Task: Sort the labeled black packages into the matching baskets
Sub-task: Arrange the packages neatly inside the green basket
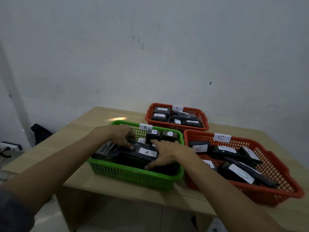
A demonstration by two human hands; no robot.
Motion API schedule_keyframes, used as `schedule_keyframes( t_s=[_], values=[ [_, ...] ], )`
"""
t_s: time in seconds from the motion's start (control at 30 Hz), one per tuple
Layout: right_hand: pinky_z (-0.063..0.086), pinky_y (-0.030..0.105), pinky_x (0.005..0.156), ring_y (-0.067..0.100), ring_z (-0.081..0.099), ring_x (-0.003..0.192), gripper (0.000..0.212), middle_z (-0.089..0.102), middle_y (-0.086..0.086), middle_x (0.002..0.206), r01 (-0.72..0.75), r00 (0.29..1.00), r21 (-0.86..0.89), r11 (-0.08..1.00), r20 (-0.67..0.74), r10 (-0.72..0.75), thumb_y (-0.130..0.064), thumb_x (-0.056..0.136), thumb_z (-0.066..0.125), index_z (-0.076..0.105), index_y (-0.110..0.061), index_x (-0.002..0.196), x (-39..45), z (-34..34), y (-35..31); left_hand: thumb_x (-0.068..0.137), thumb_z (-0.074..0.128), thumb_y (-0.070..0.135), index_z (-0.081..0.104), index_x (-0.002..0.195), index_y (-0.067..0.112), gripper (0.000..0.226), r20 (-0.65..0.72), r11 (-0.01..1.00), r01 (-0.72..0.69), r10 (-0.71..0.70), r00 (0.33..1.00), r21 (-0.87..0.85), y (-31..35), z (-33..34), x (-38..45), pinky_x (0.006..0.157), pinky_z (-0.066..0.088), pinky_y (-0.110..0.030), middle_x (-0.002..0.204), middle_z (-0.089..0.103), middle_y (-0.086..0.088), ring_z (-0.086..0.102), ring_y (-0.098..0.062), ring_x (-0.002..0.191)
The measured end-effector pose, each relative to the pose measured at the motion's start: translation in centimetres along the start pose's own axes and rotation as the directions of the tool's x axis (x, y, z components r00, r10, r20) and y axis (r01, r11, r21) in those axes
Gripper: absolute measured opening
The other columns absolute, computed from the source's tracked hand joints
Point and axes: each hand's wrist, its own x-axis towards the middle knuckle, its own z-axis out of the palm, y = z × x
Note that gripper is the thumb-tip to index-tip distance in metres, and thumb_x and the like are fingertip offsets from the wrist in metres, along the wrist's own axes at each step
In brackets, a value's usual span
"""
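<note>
A green basket labeled A sits at the table's front, filled with black packages. A long black package with a white A label lies on top. My left hand rests on its far left end, fingers curled over it. My right hand lies spread on its right end, fingers reaching down into the basket. Two small A packages stand upright at the basket's back. A red basket labeled B stands behind, a red basket labeled C to the right, both holding black packages.
The three baskets stand on a light wooden table against a white wall. A dark bag lies on the floor at the left, near a white power strip. The C basket overhangs the table's front right.
</note>
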Motion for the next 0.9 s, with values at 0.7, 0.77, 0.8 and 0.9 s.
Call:
schedule_keyframes(
  t_s=[0.7,0.77,0.8,0.9],
  values=[
    [0.042,0.039,0.076,0.021,0.046,0.095,0.082,0.042,0.001,0.104,0.176,0.955,-0.059,0.983,-0.233,-0.185,-0.071,0.078,0.057,0.037,-0.037,0.15,1.2,0.2,-2.1,0.092,0.057,0.043,0.029,0.153,0.026,0.069,0.052,0.992,0.095,-0.099,0.994,0.08,0.1,0.2,-0.6,0.113,0.028,-0.04,0.163,0.013,-0.003,0.028,-0.03,0.144],
    [0.048,0.041,0.079,0.021,0.05,0.095,0.079,0.049,0.001,0.106,0.188,0.953,-0.075,0.979,-0.228,-0.201,-0.07,0.077,0.059,0.046,-0.033,0.146,1.0,-0.7,-2.4,0.091,0.059,0.043,0.032,0.151,0.027,0.069,0.044,0.99,0.104,-0.108,0.993,0.094,0.3,0.3,-0.6,0.112,0.031,-0.04,0.162,0.016,-0.004,0.031,-0.03,0.142],
    [0.05,0.041,0.078,0.021,0.052,0.092,0.078,0.052,0.0,0.103,0.194,0.948,-0.094,0.976,-0.237,-0.211,-0.069,0.076,0.06,0.05,-0.031,0.144,1.0,-1.2,-2.6,0.09,0.061,0.043,0.033,0.151,0.027,0.069,0.04,0.989,0.11,-0.115,0.993,0.103,0.3,0.3,-0.5,0.112,0.032,-0.04,0.161,0.017,-0.004,0.032,-0.03,0.141],
    [0.046,0.034,0.068,0.011,0.05,0.07,0.075,0.05,-0.007,0.076,0.2,0.945,-0.122,0.972,-0.238,-0.224,-0.068,0.076,0.063,0.059,-0.025,0.138,0.9,-2.5,-3.6,0.088,0.063,0.042,0.034,0.151,0.028,0.07,0.037,0.985,0.126,-0.132,0.991,0.121,0.6,0.3,-0.2,0.11,0.033,-0.04,0.162,0.016,-0.003,0.032,-0.03,0.142]
  ],
)
